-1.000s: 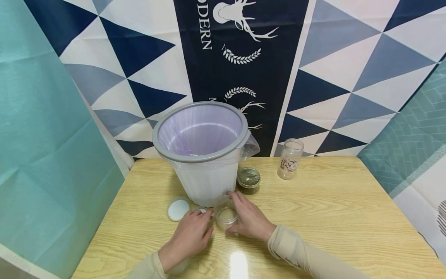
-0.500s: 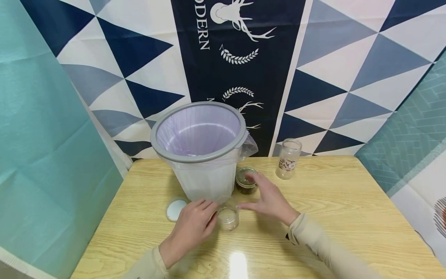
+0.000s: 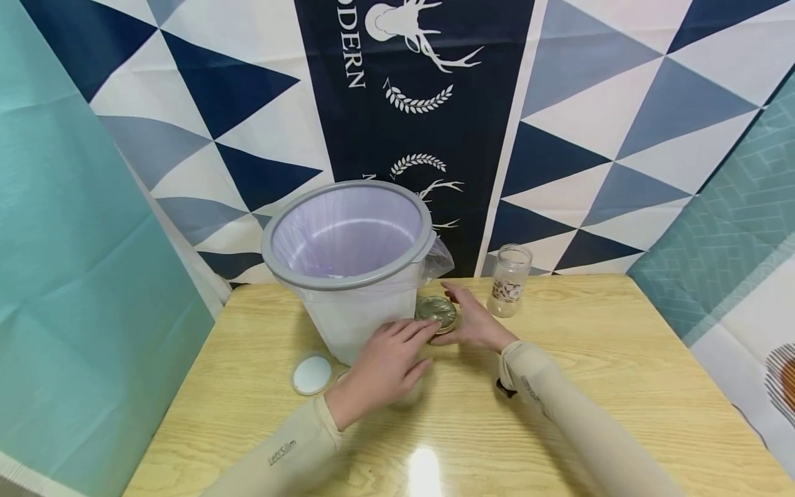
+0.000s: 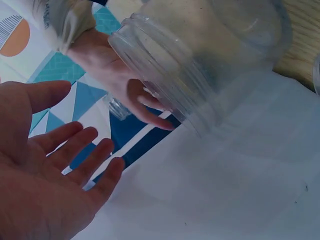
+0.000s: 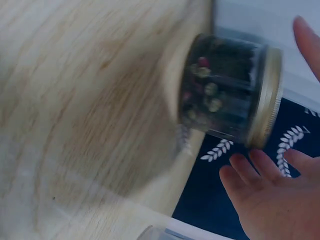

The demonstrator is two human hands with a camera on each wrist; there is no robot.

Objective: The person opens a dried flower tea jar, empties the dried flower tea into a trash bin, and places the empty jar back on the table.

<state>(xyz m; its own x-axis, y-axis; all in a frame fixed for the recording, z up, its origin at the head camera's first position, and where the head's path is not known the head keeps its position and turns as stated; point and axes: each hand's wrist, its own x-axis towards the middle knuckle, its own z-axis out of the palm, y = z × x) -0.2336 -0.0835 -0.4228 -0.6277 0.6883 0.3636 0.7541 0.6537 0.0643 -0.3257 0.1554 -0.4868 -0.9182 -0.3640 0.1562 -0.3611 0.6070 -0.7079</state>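
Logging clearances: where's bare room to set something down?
Bare: the wooden table right of the tall clear jar, between left sleeve and right sleeve, and left of the white disc. Crowded: beside the white bin, where left hand and right hand flank the gold-lidded jar.

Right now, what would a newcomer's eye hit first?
Probably the big bin with its lilac inside, standing toward the far side of the table. Then the white deer head on the dark cloth behind it. Just right of the bin, the left hand and right hand flank a gold-lidded jar.
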